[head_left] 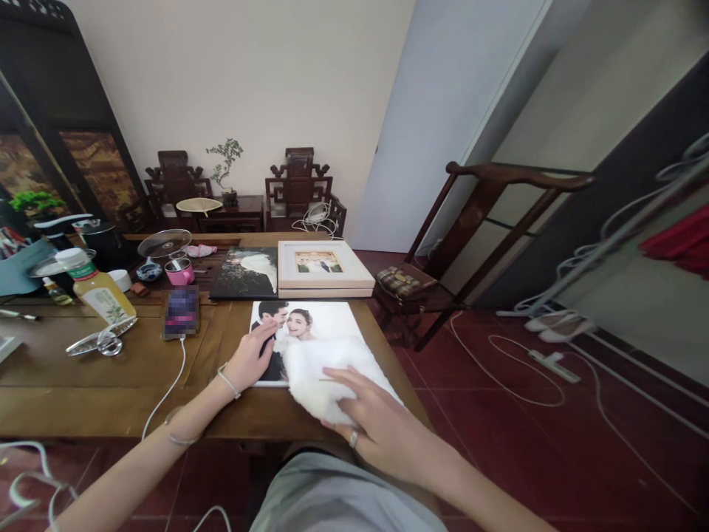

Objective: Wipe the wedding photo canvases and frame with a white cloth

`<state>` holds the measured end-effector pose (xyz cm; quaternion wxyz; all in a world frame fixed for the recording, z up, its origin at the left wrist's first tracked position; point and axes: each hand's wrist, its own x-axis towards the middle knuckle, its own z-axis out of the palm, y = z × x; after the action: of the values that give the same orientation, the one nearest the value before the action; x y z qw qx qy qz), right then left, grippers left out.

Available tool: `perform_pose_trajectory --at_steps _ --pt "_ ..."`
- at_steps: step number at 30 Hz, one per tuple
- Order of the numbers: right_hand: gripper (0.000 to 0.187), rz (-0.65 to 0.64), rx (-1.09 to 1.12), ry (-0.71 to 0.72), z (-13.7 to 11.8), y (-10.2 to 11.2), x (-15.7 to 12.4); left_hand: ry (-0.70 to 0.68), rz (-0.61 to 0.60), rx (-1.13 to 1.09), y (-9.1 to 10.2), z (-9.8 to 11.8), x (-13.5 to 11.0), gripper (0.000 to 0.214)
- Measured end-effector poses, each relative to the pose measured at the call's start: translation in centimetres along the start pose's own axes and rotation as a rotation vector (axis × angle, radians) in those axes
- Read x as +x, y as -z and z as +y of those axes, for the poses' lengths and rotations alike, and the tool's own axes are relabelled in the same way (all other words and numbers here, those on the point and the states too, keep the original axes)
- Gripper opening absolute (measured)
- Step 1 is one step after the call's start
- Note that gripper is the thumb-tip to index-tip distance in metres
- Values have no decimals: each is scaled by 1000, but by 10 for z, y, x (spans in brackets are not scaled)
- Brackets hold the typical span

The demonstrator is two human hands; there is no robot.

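Note:
A large wedding photo print (pixel 339 318) of a couple lies flat near the table's right end. My left hand (pixel 253 360) rests on its left side with fingers stretched out, holding nothing. Over the print's lower right part lies a white fluffy cloth (pixel 313 373), which covers that area. My right hand (pixel 368 414) grips this cloth, its index finger stretched across the top and other fingers bent at the near edge. Behind the print sit a white framed photo (pixel 354 275) on a pale box and a dark photo panel (pixel 235 277).
On the wooden table (pixel 221 414), a phone (pixel 180 314) has a white cable running off the near edge. Further left stand a juice bottle (pixel 100 284), a pink cup (pixel 180 273) and a kettle (pixel 105 244). A wooden chair (pixel 470 214) stands at right; cables (pixel 515 399) cross the floor.

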<state>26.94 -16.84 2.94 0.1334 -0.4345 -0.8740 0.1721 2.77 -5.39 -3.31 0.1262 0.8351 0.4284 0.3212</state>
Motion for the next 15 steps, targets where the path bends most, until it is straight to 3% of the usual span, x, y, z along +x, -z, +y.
perform_pose_trajectory --at_steps 3,9,15 --pt "30 51 -26 -4 15 0 11 3 0 -2 0 0 0 39" --pt "31 258 -85 -84 58 2 65 8 11 -21 0 0 0 39" --pt "30 228 -83 -30 49 -8 95 101 89 -145 6 7 1 44"
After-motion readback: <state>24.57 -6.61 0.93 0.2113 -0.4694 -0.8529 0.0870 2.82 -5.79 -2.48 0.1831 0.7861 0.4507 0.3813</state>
